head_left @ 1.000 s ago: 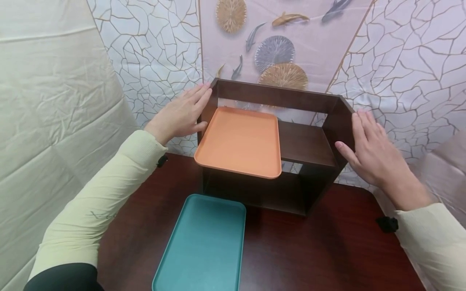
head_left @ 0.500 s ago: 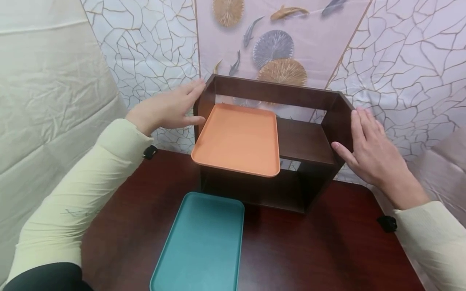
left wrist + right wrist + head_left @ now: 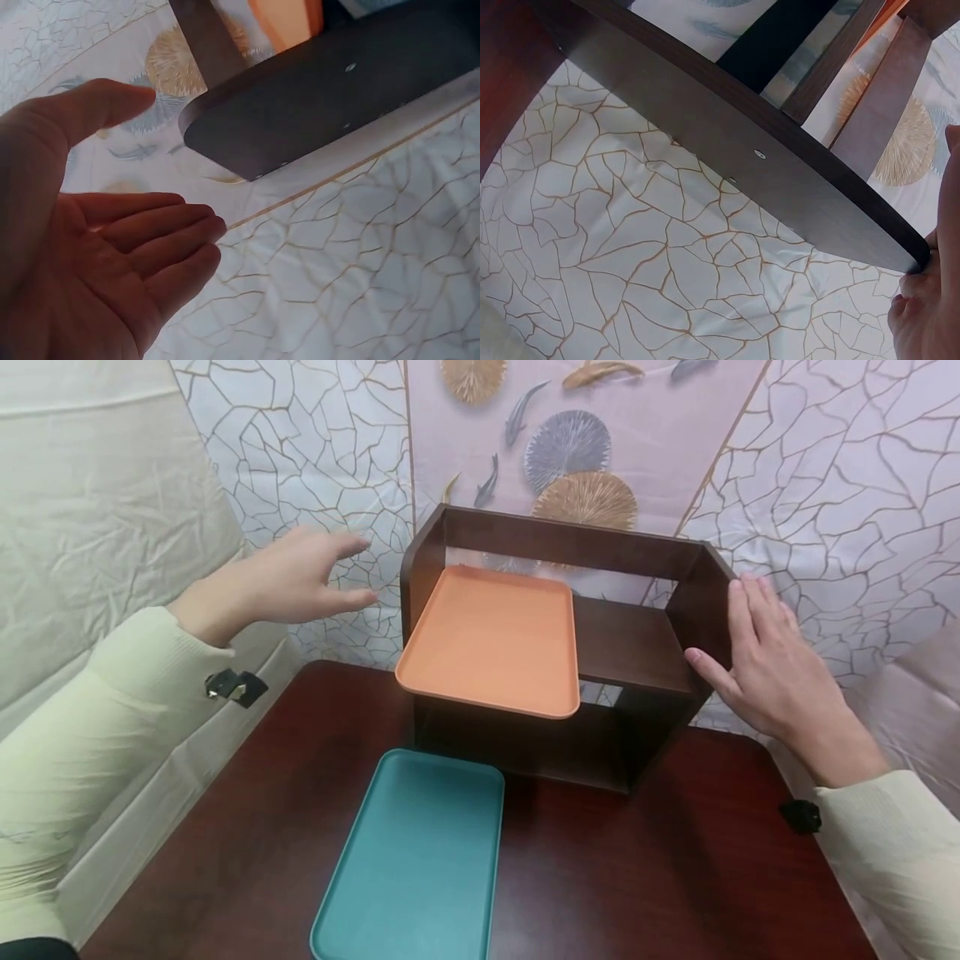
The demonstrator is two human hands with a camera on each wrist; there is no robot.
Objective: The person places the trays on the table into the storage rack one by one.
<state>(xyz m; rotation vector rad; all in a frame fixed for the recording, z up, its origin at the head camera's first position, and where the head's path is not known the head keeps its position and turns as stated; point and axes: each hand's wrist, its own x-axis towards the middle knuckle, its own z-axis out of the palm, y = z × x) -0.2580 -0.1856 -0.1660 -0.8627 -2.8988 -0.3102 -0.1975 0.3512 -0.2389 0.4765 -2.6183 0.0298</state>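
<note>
A dark brown wooden shelf stands on the table, with two levels and a raised back rail. On its upper level lies an orange tray, at the left side and jutting past the front edge. A teal tray rests on the tabletop before the shelf. My left hand is in the air left of the shelf, thumb and fingers spread, holding nothing; the left wrist view shows its palm beside the side panel. My right hand touches the shelf's right side panel with straight fingers, thumb apart.
The dark red-brown table runs under everything. Behind the shelf hangs a patterned cloth with fish and round motifs. A plain pale cloth hangs at the left. The shelf's lower level sits below the orange tray.
My left hand has come off the shelf's left side and moved away to the left. My right hand stays at the right side panel. Both trays and the shelf keep their places.
</note>
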